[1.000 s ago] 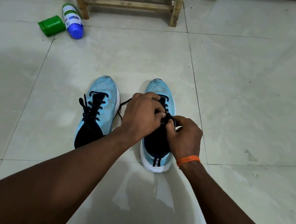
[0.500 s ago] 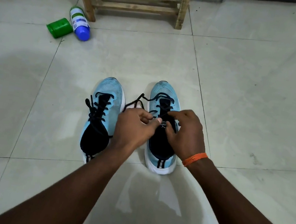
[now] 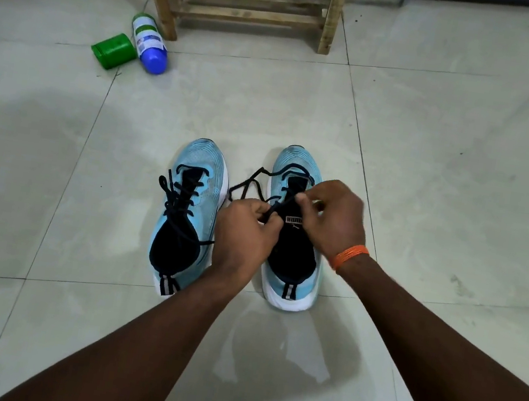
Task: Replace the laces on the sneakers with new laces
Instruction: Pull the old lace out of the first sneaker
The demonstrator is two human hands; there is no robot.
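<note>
Spreading pale and glossy, the tiled floor (image 3: 454, 154) carries a wooden stool (image 3: 249, 0) by the wall, a green container (image 3: 113, 50) and blue-capped bottle (image 3: 149, 43) lying beside its leg, and a blue left sneaker (image 3: 200, 169) beside the right sneaker (image 3: 297, 162), whose black lace (image 3: 250, 182) the left grip (image 3: 244, 231) and right grip (image 3: 334, 218) both pinch.

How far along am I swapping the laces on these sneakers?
Done: nothing clearly; left sneaker laced in black, ends untied. In hand: left hand and right hand pinch the slack black lace on the right sneaker. Left: both shoes; no spare laces show, so old or new is unclear.
</note>
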